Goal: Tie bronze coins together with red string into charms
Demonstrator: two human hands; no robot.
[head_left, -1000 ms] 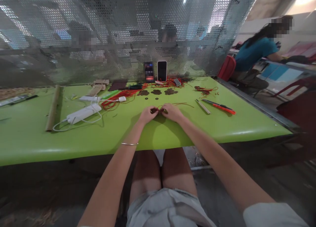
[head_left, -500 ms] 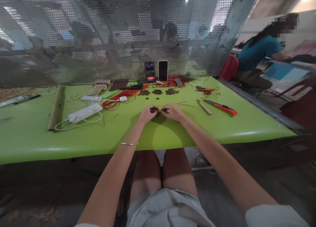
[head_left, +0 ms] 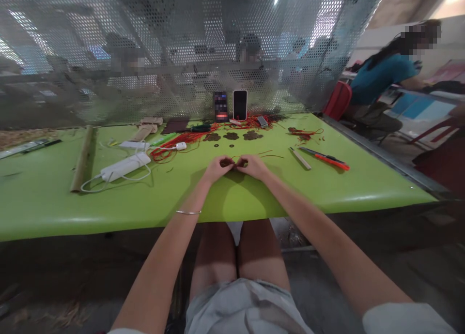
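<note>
My left hand [head_left: 215, 168] and my right hand [head_left: 254, 166] meet fingertip to fingertip over the green table [head_left: 254, 198], both pinching a small dark piece [head_left: 230, 163] threaded on thin red cord [head_left: 271, 154]. The cord trails off to the right of my right hand. What the piece is exactly is too small to tell. A thin bangle sits on my left wrist. Beyond my hands lie small dark round pieces [head_left: 231, 136] in little heaps and a tangle of red cords [head_left: 174, 146].
A white power bank [head_left: 125, 166] with cable and a long wooden stick [head_left: 83, 157] lie at left. An orange cutter [head_left: 329, 158] and a small stick [head_left: 300, 158] lie at right. Two phones [head_left: 240, 104] lean on the perforated metal screen. A person in blue sits at far right.
My hands have stayed together on the piece, with only slight finger movement. The view has shifted a little.
</note>
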